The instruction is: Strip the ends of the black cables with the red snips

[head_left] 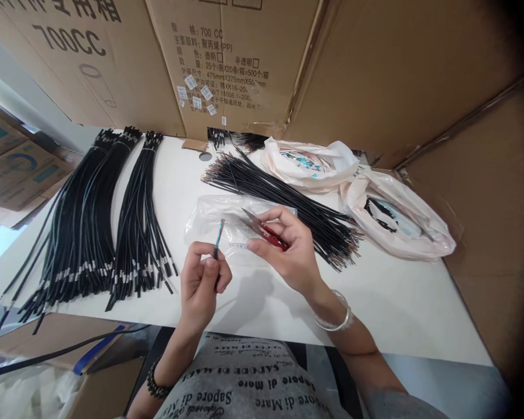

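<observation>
Before tall brown cardboard, above a white table (pixel 388 314), my left hand (pixel 201 282) pinches a black cable with exposed blue wire (pixel 219 235) at centre; my right (pixel 290 247) grips red-handled snips (pixel 273 235), blades parted. Closing them carelessly could nick the blue insulation. Black cable bundles (pixel 283 203) lie beyond.

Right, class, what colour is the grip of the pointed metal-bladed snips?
Red: the grip in the right hand, best seen in the head view.
</observation>
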